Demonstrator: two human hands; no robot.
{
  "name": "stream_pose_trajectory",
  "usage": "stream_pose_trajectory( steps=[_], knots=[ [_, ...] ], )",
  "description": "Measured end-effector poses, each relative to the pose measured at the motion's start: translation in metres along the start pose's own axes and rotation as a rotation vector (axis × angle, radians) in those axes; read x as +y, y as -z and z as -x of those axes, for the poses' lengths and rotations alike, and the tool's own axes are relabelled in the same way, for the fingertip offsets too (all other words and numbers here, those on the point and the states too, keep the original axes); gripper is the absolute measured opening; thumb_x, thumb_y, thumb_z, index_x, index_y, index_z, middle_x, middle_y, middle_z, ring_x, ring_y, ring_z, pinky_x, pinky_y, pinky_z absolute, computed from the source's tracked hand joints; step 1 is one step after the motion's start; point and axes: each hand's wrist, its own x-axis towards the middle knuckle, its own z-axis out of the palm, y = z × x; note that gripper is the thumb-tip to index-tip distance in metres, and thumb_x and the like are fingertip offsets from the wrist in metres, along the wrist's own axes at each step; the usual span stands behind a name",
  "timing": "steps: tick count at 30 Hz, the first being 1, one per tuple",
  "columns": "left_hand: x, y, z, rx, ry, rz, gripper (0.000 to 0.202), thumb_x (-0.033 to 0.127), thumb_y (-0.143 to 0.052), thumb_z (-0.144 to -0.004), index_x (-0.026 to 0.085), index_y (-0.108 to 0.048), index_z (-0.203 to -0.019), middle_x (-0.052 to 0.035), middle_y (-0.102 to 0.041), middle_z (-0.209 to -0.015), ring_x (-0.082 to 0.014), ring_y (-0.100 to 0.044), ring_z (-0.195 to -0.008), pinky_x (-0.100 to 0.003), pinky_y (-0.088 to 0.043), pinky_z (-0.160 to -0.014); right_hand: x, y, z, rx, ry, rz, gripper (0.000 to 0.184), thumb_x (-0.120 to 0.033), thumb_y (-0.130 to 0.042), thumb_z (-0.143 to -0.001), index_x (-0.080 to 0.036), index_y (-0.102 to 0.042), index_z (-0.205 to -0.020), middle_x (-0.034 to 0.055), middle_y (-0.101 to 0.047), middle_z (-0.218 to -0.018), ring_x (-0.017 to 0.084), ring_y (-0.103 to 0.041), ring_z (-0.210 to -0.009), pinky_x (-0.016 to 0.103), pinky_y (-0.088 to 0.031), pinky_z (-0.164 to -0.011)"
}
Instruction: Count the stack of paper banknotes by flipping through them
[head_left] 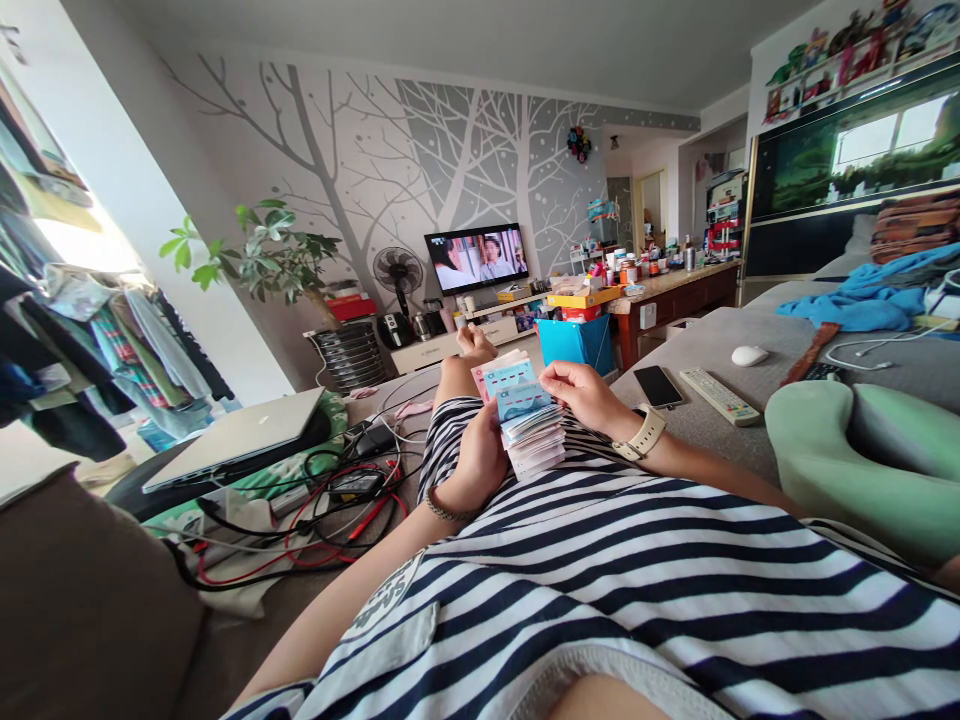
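Observation:
A thick stack of paper tickets [534, 442] lies above the lap, blue and pink on top with whitish edges fanned below. My left hand [480, 455] is closed around the stack's left side, its thumb lying along the front. My right hand [579, 392] pinches the upper right edge of a blue ticket [519, 388], with thumb and forefinger together. A pink ticket [482, 378] shows behind the blue ones. The fingers of the left hand behind the stack are hidden.
Left of the legs lie tangled cables [337, 500] and a silver laptop [240, 435]. To the right, on the grey sofa, are a phone [659, 387], a remote control [718, 396], a white mouse [748, 355] and a green neck pillow [810, 460]. A television [478, 258] stands ahead.

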Motion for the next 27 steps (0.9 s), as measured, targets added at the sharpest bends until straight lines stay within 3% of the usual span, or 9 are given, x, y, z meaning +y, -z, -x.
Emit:
stream_pose_trajectory(
  steps=[7,13,18,21,27],
  knots=[
    [0.001,0.000,0.000,0.026,-0.003,0.005,0.015,0.024,-0.060,-0.073,0.015,-0.068,-0.081,-0.0074,-0.073,-0.081,-0.0274,-0.066,-0.100,-0.038,-0.050,-0.091,-0.002,0.000,0.000,0.003,-0.028,-0.086,0.031,-0.046,-0.056,-0.085,-0.016,-0.058,-0.076,-0.0016,-0.053,-0.066,0.010,-0.046,-0.056,0.023,-0.037,-0.053],
    [0.000,0.001,-0.002,0.031,0.033,0.088,0.022,0.028,-0.061,-0.075,0.014,-0.068,-0.092,-0.0090,-0.073,-0.088,-0.0288,-0.066,-0.102,-0.042,-0.050,-0.092,-0.005,0.001,0.000,-0.109,-0.024,-0.187,0.042,-0.049,-0.047,-0.090,-0.015,-0.059,-0.069,0.0036,-0.062,-0.067,0.010,-0.045,-0.054,0.024,-0.036,-0.053],
    [0.001,0.002,0.000,0.057,0.011,0.041,0.023,0.025,-0.066,-0.071,0.013,-0.068,-0.091,-0.0087,-0.073,-0.087,-0.0283,-0.066,-0.099,-0.040,-0.050,-0.091,0.004,0.003,-0.003,0.031,-0.093,0.005,0.039,-0.052,-0.067,-0.075,-0.016,-0.053,-0.065,-0.0019,-0.054,-0.059,0.011,-0.047,-0.056,0.024,-0.035,-0.055],
    [0.000,0.005,0.000,0.030,-0.012,0.008,0.022,0.024,-0.069,-0.069,0.013,-0.068,-0.087,-0.0076,-0.073,-0.087,-0.0262,-0.067,-0.095,-0.037,-0.050,-0.089,0.007,0.003,-0.004,0.052,-0.124,0.042,0.041,-0.054,-0.067,-0.074,-0.016,-0.053,-0.068,-0.0025,-0.053,-0.062,0.011,-0.046,-0.058,0.024,-0.034,-0.056],
    [-0.003,0.009,-0.001,-0.008,-0.017,-0.017,0.020,0.023,-0.070,-0.070,0.014,-0.069,-0.088,-0.0062,-0.073,-0.091,-0.0240,-0.067,-0.094,-0.035,-0.050,-0.088,0.008,0.001,-0.004,0.059,-0.046,0.070,0.035,-0.048,-0.059,-0.082,-0.016,-0.052,-0.067,-0.0024,-0.049,-0.062,0.012,-0.043,-0.060,0.024,-0.033,-0.058]
  ],
)
